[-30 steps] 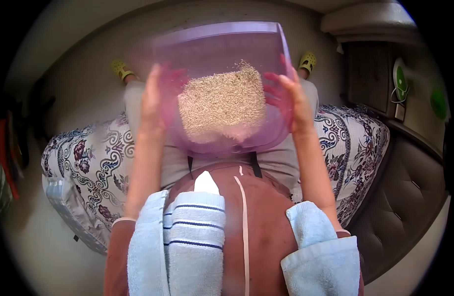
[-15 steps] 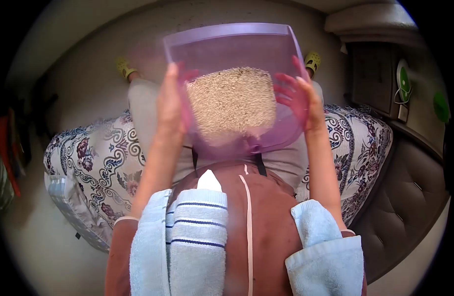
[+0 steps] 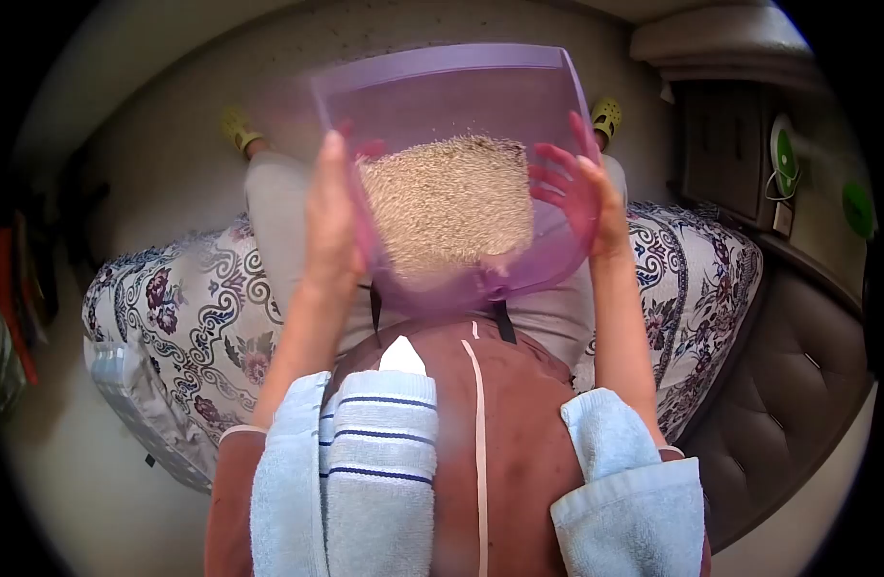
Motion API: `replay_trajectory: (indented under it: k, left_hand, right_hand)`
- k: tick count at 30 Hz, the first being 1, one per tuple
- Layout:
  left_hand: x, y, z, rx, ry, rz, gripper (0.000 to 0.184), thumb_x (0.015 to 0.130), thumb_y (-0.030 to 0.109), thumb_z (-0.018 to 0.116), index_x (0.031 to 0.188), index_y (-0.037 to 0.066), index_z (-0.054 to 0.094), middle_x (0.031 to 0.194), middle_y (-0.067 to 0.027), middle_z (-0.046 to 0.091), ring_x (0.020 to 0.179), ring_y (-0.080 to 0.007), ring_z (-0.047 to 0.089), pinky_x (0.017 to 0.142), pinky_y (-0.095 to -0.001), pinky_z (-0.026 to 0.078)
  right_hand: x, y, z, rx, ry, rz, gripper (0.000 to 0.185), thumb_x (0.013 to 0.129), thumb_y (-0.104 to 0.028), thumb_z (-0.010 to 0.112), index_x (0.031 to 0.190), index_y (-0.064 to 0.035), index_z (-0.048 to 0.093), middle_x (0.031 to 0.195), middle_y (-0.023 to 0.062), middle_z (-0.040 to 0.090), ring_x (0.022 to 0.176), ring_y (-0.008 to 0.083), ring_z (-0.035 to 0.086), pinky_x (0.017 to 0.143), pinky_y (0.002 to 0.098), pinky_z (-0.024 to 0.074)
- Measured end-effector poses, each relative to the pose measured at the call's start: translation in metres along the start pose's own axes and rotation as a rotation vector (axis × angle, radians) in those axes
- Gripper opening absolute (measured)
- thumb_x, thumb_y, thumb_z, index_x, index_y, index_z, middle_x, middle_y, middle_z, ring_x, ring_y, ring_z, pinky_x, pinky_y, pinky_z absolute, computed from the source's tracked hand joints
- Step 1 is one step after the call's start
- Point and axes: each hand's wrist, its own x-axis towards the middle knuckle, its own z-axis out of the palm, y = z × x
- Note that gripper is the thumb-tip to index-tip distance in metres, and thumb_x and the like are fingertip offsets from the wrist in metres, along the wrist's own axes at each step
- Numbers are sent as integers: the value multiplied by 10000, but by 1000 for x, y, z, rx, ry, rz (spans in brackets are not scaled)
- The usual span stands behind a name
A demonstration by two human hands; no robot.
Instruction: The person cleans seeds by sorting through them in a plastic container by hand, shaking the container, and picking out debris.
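A translucent purple plastic tub (image 3: 442, 60) is held up in front of me, above my lap, its open side facing me. Pale grain (image 3: 447, 202), like unhusked rice, lies spread over its bottom, with a few loose grains at the far edge of the heap. My left hand (image 3: 332, 207) grips the left wall, thumb up and fingertips showing through the plastic. On the right wall, my right hand (image 3: 596, 197) is pressed from outside, its fingers seen through the purple side. The near edge of the tub is blurred.
I sit on a seat with a flower-patterned cover (image 3: 197, 308). A blue towel (image 3: 379, 471) hangs over my chest. To the right are a brown tufted cushion (image 3: 797, 385) and a dark cabinet (image 3: 725, 149). Yellow clogs (image 3: 607, 117) are on my feet; dark specks dot the floor.
The tub stays between both hands, with only a slight shift and tilt. The grain has moved a little leftward, and some grains now show loose above its far edge.
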Motion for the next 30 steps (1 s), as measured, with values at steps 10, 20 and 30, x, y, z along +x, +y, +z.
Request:
replay_trajectory:
  k: [10, 20, 30]
  left_hand:
    - [15, 31, -53, -126, -38, -78, 493, 985, 434, 421, 1304, 61, 470, 1177, -122, 570, 1084, -207, 525, 939, -360, 441]
    - [-15, -1, 5, -83, 65, -70, 553, 983, 467, 406, 1314, 26, 446, 1211, -142, 549, 1171, -224, 506, 983, -366, 421]
    - [-10, -21, 12, -2, 38, 46, 550, 986, 476, 399, 1335, 52, 426, 1176, -129, 560, 1105, -226, 536, 969, -372, 437]
  right_hand:
    - [-18, 22, 64, -121, 57, -148, 688, 888, -250, 571, 1500, -141, 275, 1387, 105, 439, 1277, 211, 418, 1056, 332, 334]
    - [-7, -3, 7, -10, 58, -3, 711, 851, -306, 591, 1480, -120, 317, 1349, 129, 474, 1216, 223, 488, 1003, 333, 418]
    - [1, 3, -31, 31, -59, 5, 717, 874, -337, 572, 1501, -169, 268, 1266, 142, 516, 1060, 236, 570, 901, 374, 468]
